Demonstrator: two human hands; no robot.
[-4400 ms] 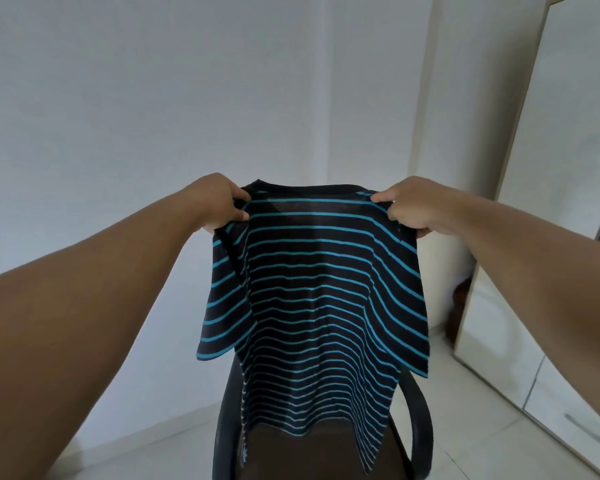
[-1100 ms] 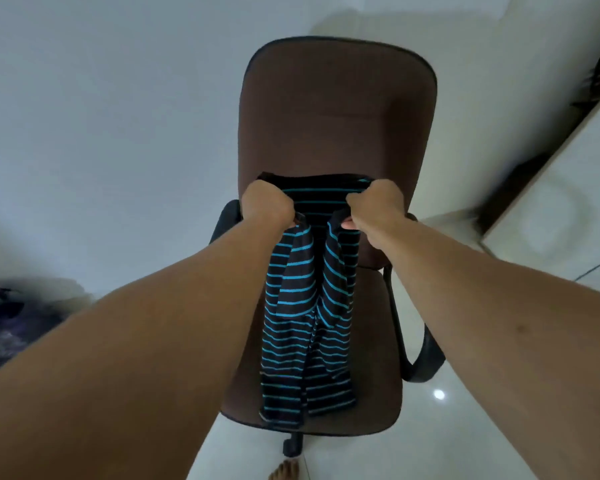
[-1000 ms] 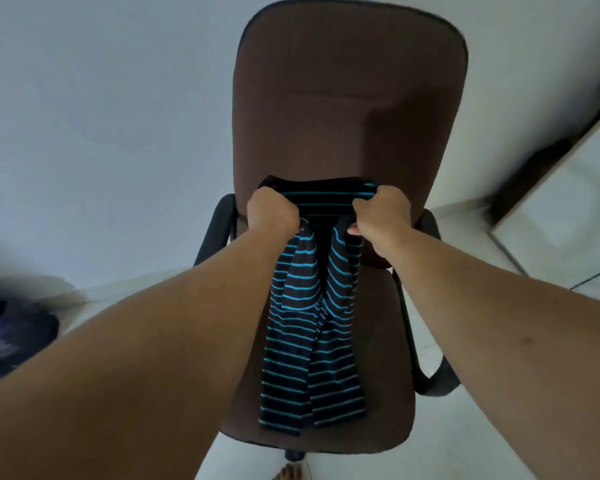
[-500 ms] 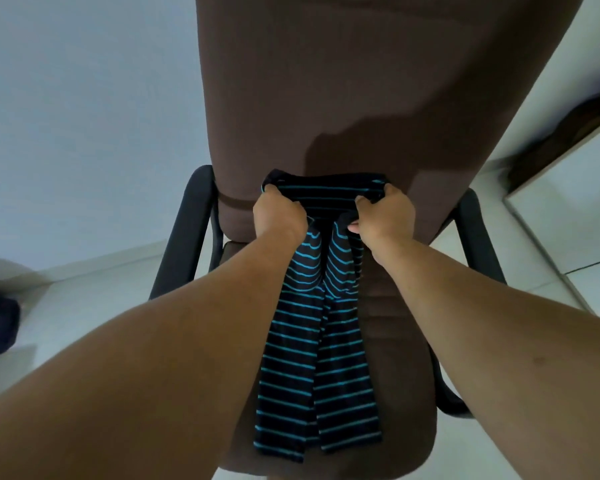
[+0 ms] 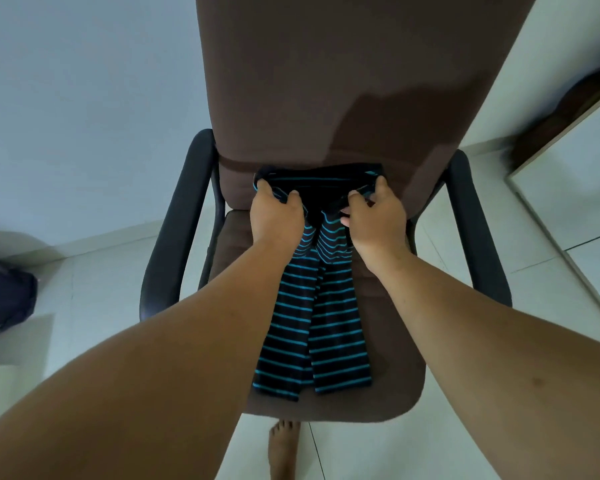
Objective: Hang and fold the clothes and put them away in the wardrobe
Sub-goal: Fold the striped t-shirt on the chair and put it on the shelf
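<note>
The striped shirt point(image 5: 321, 299) lies lengthwise on the seat of the brown chair point(image 5: 388, 386), sides folded in. The left hand point(image 5: 276, 216) and right hand point(image 5: 374, 220) pinch its collar end, 1 at each corner. It looks light, limp, prone to unfolding; edges suit gripping.

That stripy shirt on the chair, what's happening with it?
A person is folding the striped shirt on the seat of a brown office chair. It lies lengthways on the seat with both sides folded in, so it is a long narrow strip. The left hand and the right hand each grip its top end, near the backrest. It is not folded into a small bundle yet.
</note>
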